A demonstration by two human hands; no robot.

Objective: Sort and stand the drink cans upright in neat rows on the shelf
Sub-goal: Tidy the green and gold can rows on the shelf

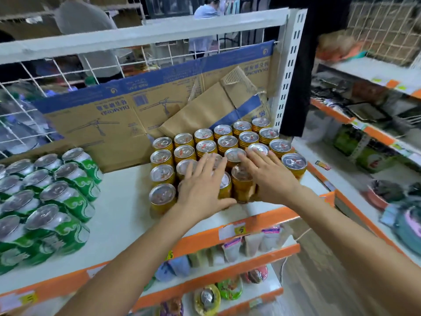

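Two hands lie over the block of gold cans point(227, 140) at the right end of the shelf point(123, 201). Neither closes on anything. The left hand point(202, 179) has a spread grip, with straight fingers laid flat across the lids of the front-middle cans and the thumb stretched low along the front of the block. The right hand point(268, 174) is likewise flat and spread, its fingertips on lids one row further back. The gold cans stand upright with their long axes vertical, packed touching in diagonal rows that run back to the cardboard point(118, 115). They sit directly beneath and just ahead of both palms. One front can point(242, 179) shows in the gap between the hands, and the front row around it looks less even than the rows behind. Squaring it up would probably call for a push straight back, away from the body, with either hand equally near. The green cans point(68, 192) stand grouped well apart to the left, nearer the left hand.
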